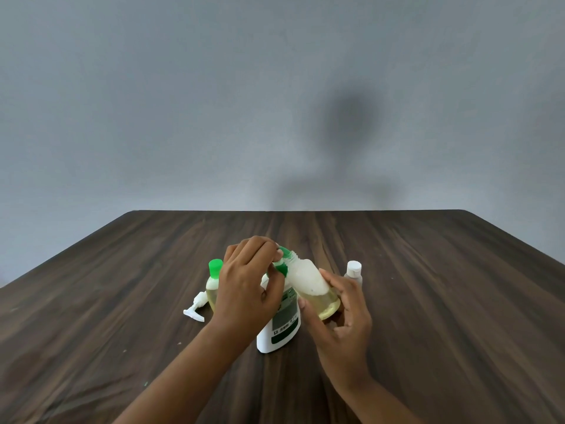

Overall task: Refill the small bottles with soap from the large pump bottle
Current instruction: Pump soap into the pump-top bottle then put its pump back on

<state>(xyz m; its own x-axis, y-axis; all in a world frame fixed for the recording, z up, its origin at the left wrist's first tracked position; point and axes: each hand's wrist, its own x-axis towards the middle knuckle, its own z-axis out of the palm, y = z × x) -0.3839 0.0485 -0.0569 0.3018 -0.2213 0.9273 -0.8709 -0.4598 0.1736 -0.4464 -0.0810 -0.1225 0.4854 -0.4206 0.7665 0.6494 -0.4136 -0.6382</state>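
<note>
My right hand point(342, 319) grips a small clear bottle point(315, 289), tilted with its open neck up and to the left; yellow soap and white foam fill it. My left hand point(247, 283) pinches the bottle's green cap point(282, 264) right at that neck. Just below and behind both hands stands the large white soap bottle point(279, 328) with a green label. Its white pump head point(195, 307) lies on the table to the left. A second small bottle with a green cap point(214, 280) stands behind my left hand, partly hidden.
A small clear bottle with a white cap point(353, 272) stands to the right, behind my right hand. All of it is on a dark wooden table point(428, 301) against a grey wall.
</note>
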